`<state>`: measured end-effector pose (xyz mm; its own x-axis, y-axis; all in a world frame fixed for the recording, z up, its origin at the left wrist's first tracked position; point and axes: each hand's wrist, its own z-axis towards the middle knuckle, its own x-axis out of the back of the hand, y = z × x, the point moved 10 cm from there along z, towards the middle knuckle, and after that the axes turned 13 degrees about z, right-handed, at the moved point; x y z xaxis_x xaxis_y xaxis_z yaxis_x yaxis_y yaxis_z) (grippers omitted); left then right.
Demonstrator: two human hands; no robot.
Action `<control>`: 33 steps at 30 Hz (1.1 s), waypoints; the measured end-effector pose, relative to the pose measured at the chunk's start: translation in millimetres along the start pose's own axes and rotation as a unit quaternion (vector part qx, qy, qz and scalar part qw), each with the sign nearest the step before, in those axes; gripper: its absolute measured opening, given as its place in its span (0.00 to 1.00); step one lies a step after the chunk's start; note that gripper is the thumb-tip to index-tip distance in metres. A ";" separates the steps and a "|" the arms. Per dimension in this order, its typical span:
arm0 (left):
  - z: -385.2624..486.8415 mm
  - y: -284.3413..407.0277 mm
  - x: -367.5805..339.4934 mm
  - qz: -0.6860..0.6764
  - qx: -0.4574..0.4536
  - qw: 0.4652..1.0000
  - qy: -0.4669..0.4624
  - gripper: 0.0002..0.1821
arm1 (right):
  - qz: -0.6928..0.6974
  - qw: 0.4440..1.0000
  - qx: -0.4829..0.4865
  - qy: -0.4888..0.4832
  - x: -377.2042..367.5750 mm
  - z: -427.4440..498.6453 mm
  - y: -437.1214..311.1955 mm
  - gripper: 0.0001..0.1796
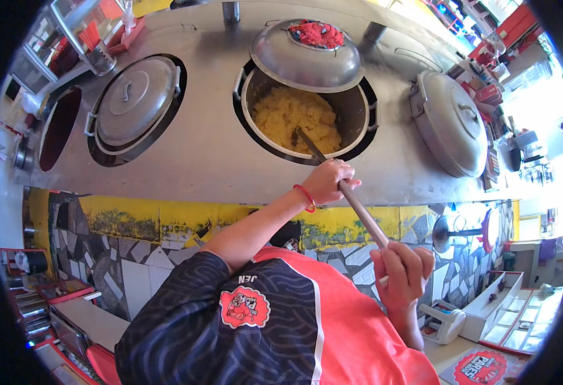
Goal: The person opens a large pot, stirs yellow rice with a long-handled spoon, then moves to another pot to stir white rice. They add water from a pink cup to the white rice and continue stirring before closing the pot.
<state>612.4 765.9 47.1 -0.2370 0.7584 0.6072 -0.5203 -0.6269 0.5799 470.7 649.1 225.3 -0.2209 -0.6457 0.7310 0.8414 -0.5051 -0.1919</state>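
A large metal pot (353, 115) sits sunk in a round opening of the steel counter, with yellow rice (296, 115) inside. Its domed lid (305, 62) rests tilted over the pot's far side, a bunched red patterned cloth (317, 34) on top. My left hand (332, 180), a red band at its wrist, grips the middle of a long-handled metal ladle or paddle (364, 211). Around the upper end of the same handle my right hand (404, 274) is closed, nearer my body. The tool's lower end is in the rice, so its shape is mostly hidden.
On the steel counter (204, 110), a lidded pot (137, 101) stands at left, beside a dark round opening (60, 127). Another lidded pot (450, 125) is at right. A metal holder (101, 60) with orange straws or sticks stands back left. Below right is a round stool (459, 232).
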 end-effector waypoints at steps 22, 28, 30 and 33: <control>53.5 97.0 -107.9 -0.013 -0.107 0.862 -0.496 0.22 | 0.420 0.874 -0.193 0.147 93.9 -68.0 92.6 0.29; 67.7 36.9 -19.4 -0.012 -0.013 0.993 0.113 0.22 | 0.656 0.721 -0.098 0.200 13.0 -1.6 120.6 0.28; 58.0 34.5 3.9 0.039 -0.003 0.973 0.225 0.19 | 0.702 0.665 -0.085 0.240 13.5 16.1 110.9 0.26; 70.9 53.5 -3.6 0.030 -0.076 0.990 0.117 0.18 | 0.707 0.596 -0.044 0.380 46.7 14.8 89.3 0.25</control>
<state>643.6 717.0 114.4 -0.4448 0.7529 0.4850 -0.6131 -0.6507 0.4479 542.8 582.3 252.0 0.4904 -0.5175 -0.7012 0.4303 0.8435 -0.3216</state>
